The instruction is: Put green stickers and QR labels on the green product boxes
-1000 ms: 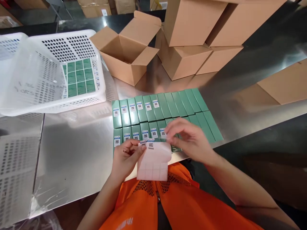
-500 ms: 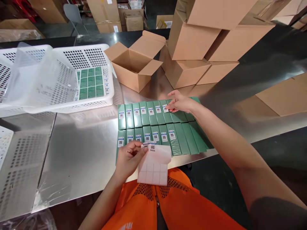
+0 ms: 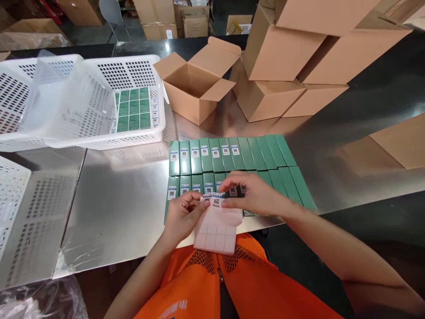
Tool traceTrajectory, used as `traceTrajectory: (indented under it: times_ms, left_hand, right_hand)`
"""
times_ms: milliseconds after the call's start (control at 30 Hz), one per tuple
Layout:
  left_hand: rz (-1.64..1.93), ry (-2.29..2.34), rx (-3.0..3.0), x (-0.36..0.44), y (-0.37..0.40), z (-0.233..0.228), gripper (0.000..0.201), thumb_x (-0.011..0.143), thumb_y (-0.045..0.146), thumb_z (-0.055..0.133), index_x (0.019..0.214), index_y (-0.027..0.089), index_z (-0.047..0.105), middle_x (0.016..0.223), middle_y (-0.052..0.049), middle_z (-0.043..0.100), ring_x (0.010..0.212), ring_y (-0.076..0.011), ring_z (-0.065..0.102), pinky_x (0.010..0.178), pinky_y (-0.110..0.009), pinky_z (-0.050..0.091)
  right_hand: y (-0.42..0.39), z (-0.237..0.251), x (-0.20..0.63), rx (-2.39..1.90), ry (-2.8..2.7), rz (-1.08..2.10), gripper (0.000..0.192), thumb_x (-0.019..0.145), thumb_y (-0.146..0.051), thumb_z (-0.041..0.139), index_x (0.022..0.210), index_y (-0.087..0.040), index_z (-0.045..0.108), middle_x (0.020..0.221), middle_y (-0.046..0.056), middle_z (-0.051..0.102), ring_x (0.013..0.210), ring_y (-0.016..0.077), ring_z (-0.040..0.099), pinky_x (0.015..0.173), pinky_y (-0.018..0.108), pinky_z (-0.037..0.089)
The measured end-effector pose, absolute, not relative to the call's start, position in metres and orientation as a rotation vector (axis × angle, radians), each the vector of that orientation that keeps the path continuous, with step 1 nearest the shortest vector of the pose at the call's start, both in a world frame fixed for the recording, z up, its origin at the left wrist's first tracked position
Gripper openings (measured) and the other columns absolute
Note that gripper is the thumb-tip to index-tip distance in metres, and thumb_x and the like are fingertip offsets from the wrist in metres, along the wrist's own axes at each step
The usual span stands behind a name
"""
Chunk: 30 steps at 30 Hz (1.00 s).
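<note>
Green flat cartons (image 3: 232,164) in two rows on the shiny steel table (image 3: 116,208), some already stickered.
Left hand (image 3: 181,217) pinches the pale sticker backing sheet (image 3: 217,226) at the table's near edge; right hand (image 3: 254,195) fingertips close on a QR label (image 3: 216,200) at its top.
</note>
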<state>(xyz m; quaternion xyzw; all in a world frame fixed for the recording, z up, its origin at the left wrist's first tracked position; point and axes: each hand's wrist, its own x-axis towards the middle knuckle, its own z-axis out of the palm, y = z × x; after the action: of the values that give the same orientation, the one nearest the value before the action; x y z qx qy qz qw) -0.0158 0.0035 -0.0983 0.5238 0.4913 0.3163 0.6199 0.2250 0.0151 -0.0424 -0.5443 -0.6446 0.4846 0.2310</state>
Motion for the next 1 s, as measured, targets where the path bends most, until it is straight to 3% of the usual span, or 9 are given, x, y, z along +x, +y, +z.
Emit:
traceTrajectory:
  times_ms: [133,267,400,500,667,867,1000]
  left_hand:
    - [0.709,1.113,1.16,-0.016,0.005,-0.099,0.034,0.075,0.048,0.078,0.082,0.018,0.067,0.056,0.002,0.061,0.048,-0.0101,0.049,0.049,-0.02,0.038]
    - [0.704,1.133,1.135,-0.018,0.005,-0.099,0.038,0.073,0.051,0.079,0.081,0.018,0.065,0.053,0.004,0.056,0.047,-0.0097,0.047,0.048,-0.02,0.037]
    - [0.696,1.141,1.185,-0.018,0.005,-0.1,0.035,0.076,0.05,0.077,0.081,0.018,0.064,0.054,0.004,0.056,0.049,-0.0096,0.046,0.049,-0.02,0.037]
    - [0.694,1.141,1.219,-0.019,0.005,-0.102,0.034,0.078,0.05,0.076,0.08,0.018,0.064,0.055,0.003,0.058,0.049,-0.0104,0.047,0.05,-0.021,0.038]
    - [0.698,1.144,1.227,-0.019,0.005,-0.103,0.035,0.077,0.051,0.076,0.079,0.019,0.065,0.055,0.002,0.06,0.048,-0.0116,0.049,0.05,-0.022,0.04]
    - [0.706,1.143,1.206,-0.019,0.005,-0.101,0.032,0.074,0.048,0.079,0.079,0.019,0.066,0.056,0.002,0.061,0.049,-0.0117,0.051,0.05,-0.022,0.04]
    - [0.725,1.146,1.18,-0.018,0.005,-0.101,0.032,0.073,0.047,0.08,0.079,0.019,0.066,0.057,0.001,0.063,0.049,-0.0119,0.051,0.05,-0.022,0.04]
  right_hand:
    - [-0.016,-0.045,0.198,-1.355,-1.748,1.151,0.009,0.085,-0.034,0.072,0.084,-0.024,0.072,0.087,0.002,0.068,0.085,0.0174,0.063,0.074,0.031,0.049]
    - [0.003,-0.037,0.217,-1.267,-1.445,1.101,0.012,0.087,-0.036,0.069,0.084,-0.024,0.067,0.091,0.002,0.068,0.086,0.0163,0.064,0.08,0.033,0.053]
    - [0.053,-0.031,0.27,-1.559,-1.127,0.934,0.017,0.081,-0.03,0.077,0.083,-0.022,0.063,0.08,0.0,0.066,0.077,0.0139,0.063,0.078,0.031,0.054]
    - [0.083,-0.038,0.299,-1.794,-1.022,1.094,0.024,0.075,-0.016,0.08,0.089,-0.021,0.062,0.067,-0.002,0.062,0.063,0.0122,0.06,0.065,0.027,0.055]
    - [0.096,-0.053,0.305,-1.899,-1.022,1.169,0.067,0.066,-0.004,0.082,0.12,-0.024,0.047,0.061,-0.007,0.06,0.056,0.014,0.06,0.056,0.026,0.054]
    - [0.102,-0.059,0.304,-2.031,-1.067,1.085,0.068,0.061,-0.008,0.084,0.113,-0.024,0.044,0.064,-0.005,0.058,0.059,0.0169,0.059,0.057,0.029,0.051]
    - [0.1,-0.052,0.306,-2.205,-1.201,0.821,0.069,0.05,-0.017,0.092,0.107,-0.023,0.052,0.075,-0.001,0.059,0.079,0.0248,0.062,0.067,0.034,0.048]
